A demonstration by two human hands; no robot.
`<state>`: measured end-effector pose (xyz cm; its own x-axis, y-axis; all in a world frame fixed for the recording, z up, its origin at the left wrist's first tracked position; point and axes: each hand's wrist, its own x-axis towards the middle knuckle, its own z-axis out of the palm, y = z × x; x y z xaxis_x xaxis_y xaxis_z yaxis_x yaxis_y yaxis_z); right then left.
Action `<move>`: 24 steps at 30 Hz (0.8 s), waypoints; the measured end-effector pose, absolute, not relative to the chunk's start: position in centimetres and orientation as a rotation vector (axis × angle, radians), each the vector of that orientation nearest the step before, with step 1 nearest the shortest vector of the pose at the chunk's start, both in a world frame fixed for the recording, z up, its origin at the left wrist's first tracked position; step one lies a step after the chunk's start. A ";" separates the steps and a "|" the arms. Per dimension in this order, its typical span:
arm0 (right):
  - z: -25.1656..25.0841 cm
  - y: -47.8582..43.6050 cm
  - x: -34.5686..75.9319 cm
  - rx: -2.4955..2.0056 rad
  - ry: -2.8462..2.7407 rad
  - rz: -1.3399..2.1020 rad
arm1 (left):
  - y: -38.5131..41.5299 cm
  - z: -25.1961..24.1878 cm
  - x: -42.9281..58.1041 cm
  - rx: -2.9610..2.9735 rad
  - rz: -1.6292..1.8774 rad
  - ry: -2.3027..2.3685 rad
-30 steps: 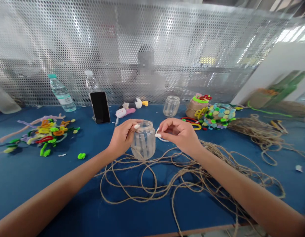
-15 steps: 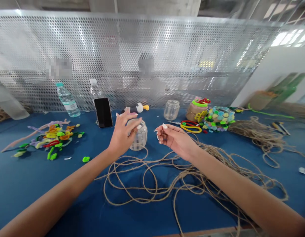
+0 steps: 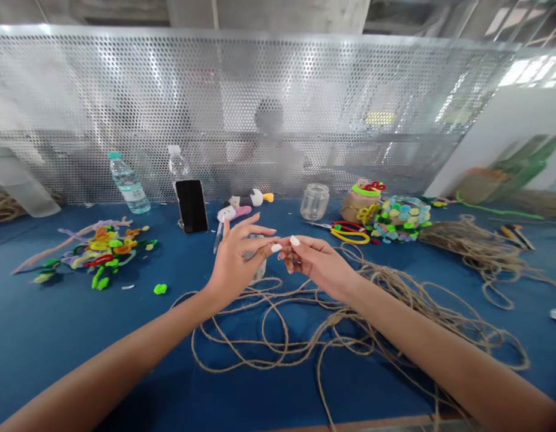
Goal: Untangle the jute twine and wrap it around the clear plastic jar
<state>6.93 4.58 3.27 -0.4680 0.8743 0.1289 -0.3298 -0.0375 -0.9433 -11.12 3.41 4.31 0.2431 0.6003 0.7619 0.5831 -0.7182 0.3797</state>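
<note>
The fingertips of my left hand point(image 3: 239, 255) and my right hand point(image 3: 316, 259) meet above the twine point(image 3: 271, 327). My right thumb and fingers are pinched; what they hold, if anything, is too small to make out. My left thumb and forefinger close at the same spot, with the other left fingers stretched out. Behind my left hand stands a glass jar point(image 3: 260, 273), mostly hidden by it. Loose loops of the brown twine lie beneath both hands and run to a larger tangle on the right.
Behind are a propped phone point(image 3: 192, 206), water bottles point(image 3: 129, 185), a second glass jar point(image 3: 314, 202), scissors point(image 3: 349, 236), a twine-wrapped jar point(image 3: 355, 207) and a pompom-covered jar point(image 3: 403, 217). Pipe-cleaner pieces point(image 3: 102, 246) lie left. A perforated metal panel point(image 3: 170, 90) borders the table's back.
My left hand has come right and down from in front of the jar's top to meet my right fingertips. My right hand stays nearly in place. The view has shifted slightly.
</note>
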 end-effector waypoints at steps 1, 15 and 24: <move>3.3 4.5 6.9 -0.625 -1.330 1.677 | 3.3 4.5 -11.1 2.423 1.536 1.184; 4.6 2.9 6.7 -0.537 -1.676 1.409 | 4.1 6.3 -12.4 2.492 1.553 1.142; 4.5 4.9 7.7 -0.746 -1.359 1.311 | 5.3 6.0 -13.2 2.322 1.555 1.118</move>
